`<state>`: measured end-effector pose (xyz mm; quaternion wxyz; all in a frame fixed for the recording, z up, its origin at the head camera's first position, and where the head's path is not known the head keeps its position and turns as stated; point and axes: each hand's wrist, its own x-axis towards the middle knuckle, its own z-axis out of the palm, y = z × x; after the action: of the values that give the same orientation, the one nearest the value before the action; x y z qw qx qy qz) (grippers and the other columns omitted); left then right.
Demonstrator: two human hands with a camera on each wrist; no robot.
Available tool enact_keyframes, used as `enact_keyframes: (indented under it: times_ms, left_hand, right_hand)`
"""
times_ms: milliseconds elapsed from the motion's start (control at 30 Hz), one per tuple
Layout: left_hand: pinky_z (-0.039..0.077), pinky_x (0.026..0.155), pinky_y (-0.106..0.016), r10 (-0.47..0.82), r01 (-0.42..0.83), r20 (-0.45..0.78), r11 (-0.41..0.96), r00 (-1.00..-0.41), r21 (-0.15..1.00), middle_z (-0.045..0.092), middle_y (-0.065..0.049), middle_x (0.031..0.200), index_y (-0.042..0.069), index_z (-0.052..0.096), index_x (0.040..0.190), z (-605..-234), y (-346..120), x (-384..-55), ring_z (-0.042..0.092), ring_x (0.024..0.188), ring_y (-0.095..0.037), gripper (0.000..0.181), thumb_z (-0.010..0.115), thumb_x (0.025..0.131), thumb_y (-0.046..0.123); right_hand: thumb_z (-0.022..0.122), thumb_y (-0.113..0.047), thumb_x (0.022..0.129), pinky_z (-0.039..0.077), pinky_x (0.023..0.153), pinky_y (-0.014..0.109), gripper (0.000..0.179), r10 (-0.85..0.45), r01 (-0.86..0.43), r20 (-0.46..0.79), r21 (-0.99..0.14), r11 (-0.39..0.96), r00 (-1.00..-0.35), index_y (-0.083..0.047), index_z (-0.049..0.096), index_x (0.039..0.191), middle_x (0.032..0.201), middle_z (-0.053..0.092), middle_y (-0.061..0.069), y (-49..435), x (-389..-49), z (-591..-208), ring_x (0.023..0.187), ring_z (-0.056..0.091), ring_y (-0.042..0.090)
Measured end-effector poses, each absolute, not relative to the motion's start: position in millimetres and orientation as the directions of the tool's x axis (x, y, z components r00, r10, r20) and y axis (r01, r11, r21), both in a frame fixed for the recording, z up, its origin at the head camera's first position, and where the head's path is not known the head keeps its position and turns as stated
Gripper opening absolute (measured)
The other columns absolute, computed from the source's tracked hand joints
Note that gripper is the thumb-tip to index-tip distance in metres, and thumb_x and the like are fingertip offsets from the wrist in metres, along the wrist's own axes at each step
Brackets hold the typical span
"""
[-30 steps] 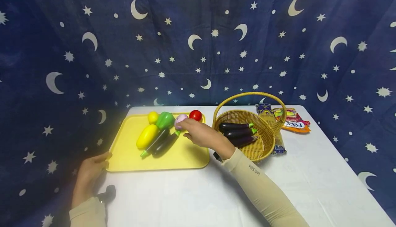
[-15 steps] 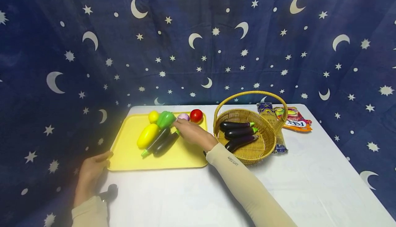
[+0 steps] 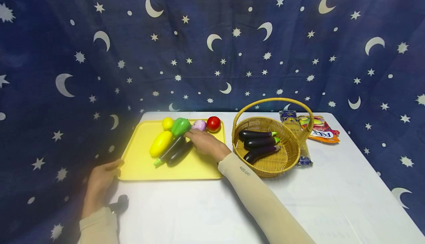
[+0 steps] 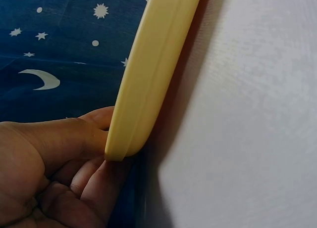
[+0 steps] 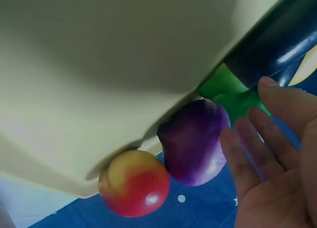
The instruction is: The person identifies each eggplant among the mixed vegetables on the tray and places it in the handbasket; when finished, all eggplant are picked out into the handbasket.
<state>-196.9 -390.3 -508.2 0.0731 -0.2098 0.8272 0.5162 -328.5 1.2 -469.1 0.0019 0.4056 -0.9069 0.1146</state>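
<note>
The left hand (image 3: 103, 175) grips the near left corner of a yellow tray (image 3: 139, 168), its thumb on the rim and its fingers below, as the left wrist view shows. The right hand (image 3: 206, 143) reaches over the tray at the stem end of the nearer dark eggplant (image 3: 179, 154). In the right wrist view its fingers are apart, with the thumb tip beside the eggplant (image 5: 272, 45). A second eggplant (image 3: 170, 149) lies alongside. Round about are a green bell pepper (image 3: 180, 126), a purple onion-like vegetable (image 3: 199, 124), a red tomato-like fruit (image 3: 213, 124), a lemon (image 3: 167, 123) and a yellow oval fruit (image 3: 161, 144).
Right of the tray stands a wicker basket (image 3: 292, 151) with a tall handle, holding three eggplants (image 3: 261, 143). Behind it lie a pasta pack (image 3: 303, 155) and a red and orange packet (image 3: 322, 129). A star-patterned curtain (image 3: 212, 52) backs the white table (image 3: 332, 188).
The right hand has shifted from beside the purple vegetable toward the eggplants' stem end, uncovering that vegetable. The left hand keeps its hold on the tray, and the head view has turned slightly.
</note>
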Motion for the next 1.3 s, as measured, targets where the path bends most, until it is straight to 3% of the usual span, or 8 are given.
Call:
enact_keyframes:
  times_ms: [167,233,333,633,900,1067,1300]
  left_hand:
    - [0.030,0.131,-0.060,-0.253,-0.402,-0.322,0.411,-0.912,0.818,0.038,-0.013,0.170,0.005,0.043,0.161,-506.8,-389.6,-198.4,0.026,0.164,-0.040,0.058,0.054,0.104,0.012]
    - [0.020,0.134,-0.065,-0.248,-0.403,-0.327,0.397,-0.912,0.824,0.036,-0.014,0.171,0.005,0.043,0.161,-506.0,-388.9,-198.9,0.021,0.165,-0.043,0.058,0.053,0.104,0.012]
    - [0.016,0.135,-0.066,-0.250,-0.415,-0.341,0.375,-0.906,0.829,0.034,-0.015,0.172,0.004,0.041,0.162,-504.9,-388.2,-198.9,0.019,0.165,-0.044,0.059,0.053,0.105,0.011]
    - [0.019,0.134,-0.067,-0.283,-0.445,-0.358,0.365,-0.890,0.818,0.032,-0.016,0.172,0.006,0.042,0.162,-502.4,-389.3,-196.3,0.017,0.166,-0.045,0.061,0.053,0.102,0.007]
    - [0.014,0.135,-0.066,-0.282,-0.434,-0.346,0.369,-0.895,0.822,0.033,-0.016,0.170,0.006,0.043,0.161,-505.3,-392.7,-196.8,0.014,0.166,-0.046,0.062,0.055,0.100,0.006]
    - [0.014,0.135,-0.064,-0.290,-0.421,-0.327,0.371,-0.899,0.828,0.037,-0.015,0.166,0.003,0.045,0.158,-507.2,-392.8,-198.0,0.017,0.165,-0.045,0.062,0.058,0.098,0.004]
    - [0.012,0.136,-0.064,-0.281,-0.415,-0.327,0.364,-0.902,0.833,0.035,-0.015,0.167,0.001,0.043,0.159,-505.6,-391.3,-195.4,0.016,0.165,-0.045,0.060,0.057,0.100,0.004]
  right_hand:
    - [0.060,0.007,0.097,0.053,0.118,0.034,0.047,-0.738,-0.733,0.071,-0.215,0.646,-0.671,-0.013,0.062,0.138,0.131,0.069,0.006,2.8,-331.3,-471.7,0.125,0.066,0.020]
    - [0.059,0.008,0.097,0.053,0.118,0.034,0.046,-0.740,-0.732,0.063,-0.219,0.645,-0.670,-0.013,0.062,0.138,0.132,0.069,0.007,2.7,-331.3,-472.7,0.125,0.066,0.020]
    - [0.057,0.008,0.098,0.054,0.117,0.034,0.044,-0.751,-0.744,0.065,-0.217,0.632,-0.657,-0.012,0.063,0.136,0.131,0.070,0.007,1.5,-330.8,-474.3,0.125,0.066,0.020]
    - [0.060,0.005,0.099,0.058,0.104,0.029,0.033,-0.762,-0.755,0.054,-0.201,0.624,-0.645,-0.013,0.067,0.126,0.117,0.067,0.004,-0.6,-327.7,-476.6,0.109,0.064,0.016]
    - [0.058,0.008,0.097,0.056,0.104,0.031,0.030,-0.769,-0.768,0.087,-0.193,0.611,-0.634,-0.013,0.065,0.117,0.113,0.061,0.003,-1.1,-325.2,-481.8,0.107,0.060,0.017]
    - [0.059,0.008,0.097,0.055,0.106,0.030,0.031,-0.770,-0.772,0.091,-0.165,0.613,-0.631,-0.013,0.064,0.119,0.114,0.062,0.004,-1.0,-324.6,-484.0,0.108,0.061,0.017]
    - [0.055,-0.004,0.106,0.055,0.110,0.034,0.025,-0.753,-0.747,0.025,-0.157,0.647,-0.657,-0.014,0.067,0.127,0.116,0.067,0.004,-1.7,-323.6,-487.3,0.112,0.064,0.020]
